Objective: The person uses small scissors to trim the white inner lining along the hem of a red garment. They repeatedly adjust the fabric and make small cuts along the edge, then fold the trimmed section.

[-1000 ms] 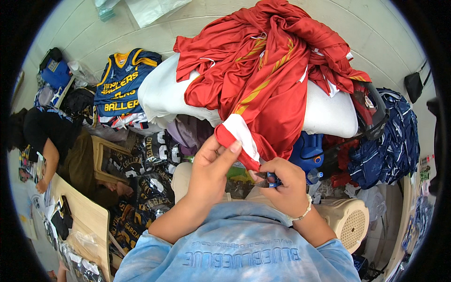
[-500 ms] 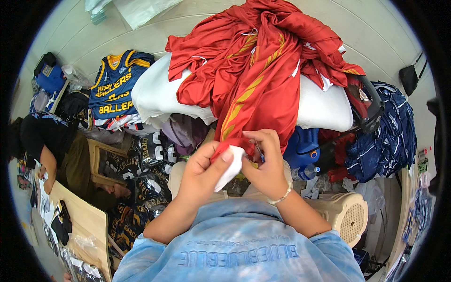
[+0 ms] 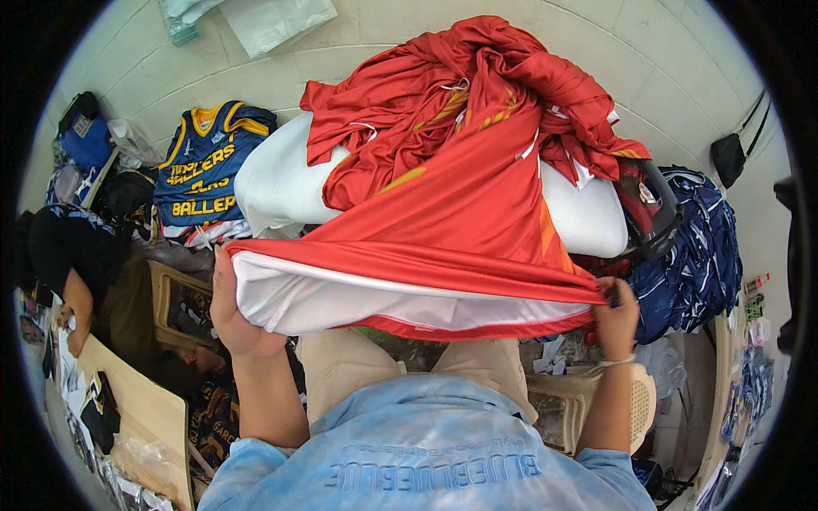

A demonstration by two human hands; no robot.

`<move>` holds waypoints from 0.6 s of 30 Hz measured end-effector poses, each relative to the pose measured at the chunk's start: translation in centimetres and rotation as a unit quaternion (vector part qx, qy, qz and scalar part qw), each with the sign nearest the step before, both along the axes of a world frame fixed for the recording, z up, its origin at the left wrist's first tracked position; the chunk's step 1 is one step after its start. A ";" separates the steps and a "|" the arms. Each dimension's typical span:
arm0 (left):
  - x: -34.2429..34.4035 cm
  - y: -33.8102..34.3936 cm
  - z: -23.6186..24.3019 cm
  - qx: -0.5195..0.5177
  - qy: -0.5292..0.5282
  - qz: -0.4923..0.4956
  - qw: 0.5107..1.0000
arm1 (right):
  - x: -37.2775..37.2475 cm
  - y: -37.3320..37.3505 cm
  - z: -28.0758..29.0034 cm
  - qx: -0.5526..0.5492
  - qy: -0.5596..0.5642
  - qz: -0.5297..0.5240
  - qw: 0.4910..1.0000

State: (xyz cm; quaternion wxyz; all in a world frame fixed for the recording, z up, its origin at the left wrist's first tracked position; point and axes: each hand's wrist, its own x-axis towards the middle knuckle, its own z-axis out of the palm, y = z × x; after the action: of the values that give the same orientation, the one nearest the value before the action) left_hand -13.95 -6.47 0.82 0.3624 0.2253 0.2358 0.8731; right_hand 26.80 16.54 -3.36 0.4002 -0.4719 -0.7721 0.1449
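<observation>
A red jersey point(image 3: 409, 238) with a yellow stripe stretches down from a heap of red garments point(image 3: 460, 85) on a white padded board point(image 3: 584, 217). Its hem is pulled wide between my hands, showing white lining. My left hand point(image 3: 243, 315) grips the hem's left end, thumb up along the edge. My right hand point(image 3: 618, 315) grips the right end, with a small dark object in its fingers that I cannot make out clearly.
Navy jerseys lie at the left point(image 3: 196, 179) and in a pile point(image 3: 690, 272) at the right. At the lower left are a wooden board point(image 3: 136, 409) and a co-worker in black point(image 3: 60, 255). A plastic stool point(image 3: 643, 387) stands beside me; a black bag point(image 3: 728, 157) hangs on the wall.
My hands have moved from close together to wide apart, left and right, opening the gathered red hem out flat. The red cloth now slants down across the middle.
</observation>
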 end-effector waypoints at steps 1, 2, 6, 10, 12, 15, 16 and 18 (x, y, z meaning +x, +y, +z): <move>0.1 0.1 -0.5 0.005 -0.005 0.001 1.000 | 1.0 0.6 2.7 -0.080 0.025 0.005 0.996; -0.1 0.2 -1.0 0.024 -0.003 -0.007 1.000 | 1.6 1.3 5.6 -0.170 0.048 -0.011 0.984; -1.3 0.8 -3.1 0.082 -0.019 -0.050 0.995 | -0.6 4.6 16.8 -0.149 0.010 0.100 0.984; -2.4 1.3 -4.6 0.103 -0.071 -0.088 0.988 | -11.8 10.6 24.3 -0.011 0.122 0.159 0.980; -1.7 1.8 -5.3 0.086 -0.092 -0.092 0.988 | -17.5 11.5 25.9 -0.019 0.167 0.320 0.932; 1.4 2.1 -6.1 0.032 -0.159 -0.083 0.983 | -25.0 9.6 24.6 0.012 0.135 0.364 0.922; 2.7 2.0 -6.1 0.003 -0.182 -0.070 0.981 | -25.8 8.0 23.1 0.082 0.068 0.327 0.939; 5.2 1.7 -6.1 -0.011 -0.167 -0.088 0.982 | -26.1 4.1 19.1 0.106 0.116 0.413 0.897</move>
State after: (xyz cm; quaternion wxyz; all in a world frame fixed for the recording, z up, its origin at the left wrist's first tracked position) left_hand -8.76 -4.81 -5.24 0.4745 0.0923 0.1613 0.8604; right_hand 0.67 20.62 15.76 0.4389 -0.0455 -0.8565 0.2679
